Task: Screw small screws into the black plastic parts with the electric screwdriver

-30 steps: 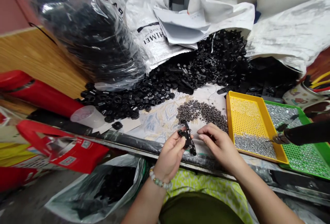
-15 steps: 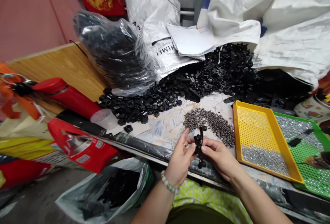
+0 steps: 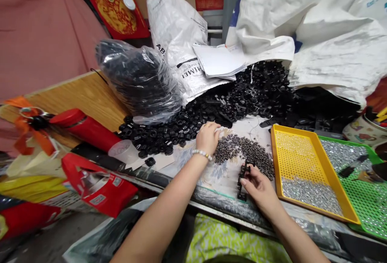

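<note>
My right hand (image 3: 256,184) pinches a narrow black plastic piece (image 3: 242,182) between thumb and fingers. The piece stands roughly on end near the table's front edge, and its notched side shows. Farther forward, my left hand (image 3: 208,138) reaches to the near edge of the heaped black plastic parts (image 3: 217,111). Its fingers are stretched forward and slightly bent, with their tips partly hidden and nothing visible in them. Small dark metal pieces (image 3: 256,156) lie in a spread pile between the two hands.
A yellow perforated tray (image 3: 302,162) with small silvery pieces stands on the right, overlapping a green tray (image 3: 356,198). Small black rings (image 3: 157,132) lie on the left beside a clear cup (image 3: 122,152). A filled plastic bag (image 3: 139,81) and white sacks (image 3: 178,25) line the back.
My left hand has let go of the black piece and moved forward to the heap. My right hand keeps the piece, now turned and slightly lower. The camera view has tilted up.
</note>
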Demonstrator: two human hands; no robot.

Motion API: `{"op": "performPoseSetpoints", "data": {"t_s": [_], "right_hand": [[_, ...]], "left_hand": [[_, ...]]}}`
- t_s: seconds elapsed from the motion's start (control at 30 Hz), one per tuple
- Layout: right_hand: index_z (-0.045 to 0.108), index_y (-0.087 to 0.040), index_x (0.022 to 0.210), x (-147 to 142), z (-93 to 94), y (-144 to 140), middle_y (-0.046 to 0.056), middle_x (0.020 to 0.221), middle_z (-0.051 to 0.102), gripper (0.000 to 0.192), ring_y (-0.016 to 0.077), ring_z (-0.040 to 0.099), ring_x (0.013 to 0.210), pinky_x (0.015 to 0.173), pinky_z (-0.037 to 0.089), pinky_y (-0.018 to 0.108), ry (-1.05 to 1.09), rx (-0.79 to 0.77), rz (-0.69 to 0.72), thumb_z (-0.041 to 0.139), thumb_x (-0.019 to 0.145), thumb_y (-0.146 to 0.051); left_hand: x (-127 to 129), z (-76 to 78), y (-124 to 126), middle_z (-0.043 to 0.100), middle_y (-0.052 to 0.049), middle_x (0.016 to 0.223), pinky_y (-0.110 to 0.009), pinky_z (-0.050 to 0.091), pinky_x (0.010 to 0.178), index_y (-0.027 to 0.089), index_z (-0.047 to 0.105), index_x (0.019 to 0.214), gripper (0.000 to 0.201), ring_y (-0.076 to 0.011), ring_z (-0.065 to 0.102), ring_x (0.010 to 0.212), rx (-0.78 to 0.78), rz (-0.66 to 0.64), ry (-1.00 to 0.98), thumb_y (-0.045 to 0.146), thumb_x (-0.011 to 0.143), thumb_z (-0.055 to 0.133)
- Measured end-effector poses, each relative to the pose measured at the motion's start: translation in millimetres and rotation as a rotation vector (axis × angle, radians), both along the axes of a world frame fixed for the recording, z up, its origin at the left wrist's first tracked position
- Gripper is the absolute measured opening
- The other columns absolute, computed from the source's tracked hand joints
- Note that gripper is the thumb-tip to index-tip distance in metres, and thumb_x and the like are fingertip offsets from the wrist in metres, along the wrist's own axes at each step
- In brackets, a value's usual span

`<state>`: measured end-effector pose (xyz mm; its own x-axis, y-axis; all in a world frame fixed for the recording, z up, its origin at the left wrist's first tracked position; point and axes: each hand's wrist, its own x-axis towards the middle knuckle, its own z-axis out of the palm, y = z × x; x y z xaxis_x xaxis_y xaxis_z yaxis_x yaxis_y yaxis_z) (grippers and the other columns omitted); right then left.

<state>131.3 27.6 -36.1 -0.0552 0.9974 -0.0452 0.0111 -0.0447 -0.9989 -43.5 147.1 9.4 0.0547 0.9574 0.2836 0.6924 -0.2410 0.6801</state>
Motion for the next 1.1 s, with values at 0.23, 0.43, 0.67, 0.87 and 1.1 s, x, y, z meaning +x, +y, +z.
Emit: {"op": "performPoseSetpoints", "data": {"t_s": [0.23,0.43,0.67,0.87,1.1], "right_hand": [[0.061,-0.017,0.091,-3.5,7.3,0.7,0.006,0.092,0.052,0.034,0.0170,0.052,0.084,0.075,0.045,0.028,0.022,0.019,0.049,0.064,0.068,-0.043],[0.061,-0.018,0.081,-1.3,9.5,0.3,0.005,0.091,0.052,0.027,0.0161,0.051,0.085,0.076,0.044,0.026,0.049,0.025,0.018,0.065,0.069,-0.041],[0.063,-0.020,0.094,5.1,9.3,-5.0,0.005,0.088,0.063,0.031,0.0174,0.056,0.086,0.082,0.044,0.030,0.241,-0.097,0.034,0.066,0.071,-0.041],[0.062,-0.021,0.099,0.9,15.2,-20.1,0.005,0.095,0.067,0.032,0.0179,0.059,0.089,0.086,0.042,0.032,0.362,-0.184,0.095,0.066,0.072,-0.038],[0.064,-0.021,0.094,4.0,15.1,-26.9,0.005,0.096,0.067,0.030,0.0184,0.059,0.090,0.086,0.043,0.032,0.353,-0.163,0.067,0.067,0.070,-0.039]], "left_hand": [[16.9,-6.6,62.8,0.059,-0.007,0.102,-0.046,0.036,0.095,0.013,0.061,0.084,0.009,-0.0225,0.048,0.108,-0.001,-0.103,0.148,0.011,0.078,0.055],[-6.0,4.2,25.7,0.057,-0.006,0.093,-0.035,0.041,0.086,0.015,0.059,0.083,0.010,-0.0190,0.054,0.092,-0.098,-0.061,-0.066,0.019,0.074,0.058],[-17.0,-0.5,-98.4,0.052,0.001,0.065,-0.019,0.037,0.048,0.015,0.049,0.094,0.042,-0.0081,0.046,0.053,-0.428,-0.189,-0.559,0.054,0.080,0.047],[3.9,-11.7,-152.4,0.059,-0.004,0.089,-0.019,0.044,0.062,0.020,0.050,0.109,0.045,-0.0105,0.057,0.073,-0.662,-0.264,-1.356,0.041,0.072,0.067],[11.8,-15.2,-152.4,0.055,-0.005,0.102,-0.022,0.047,0.070,0.018,0.053,0.104,0.034,-0.0133,0.061,0.080,-0.692,-0.249,-1.420,0.029,0.074,0.067]]}}
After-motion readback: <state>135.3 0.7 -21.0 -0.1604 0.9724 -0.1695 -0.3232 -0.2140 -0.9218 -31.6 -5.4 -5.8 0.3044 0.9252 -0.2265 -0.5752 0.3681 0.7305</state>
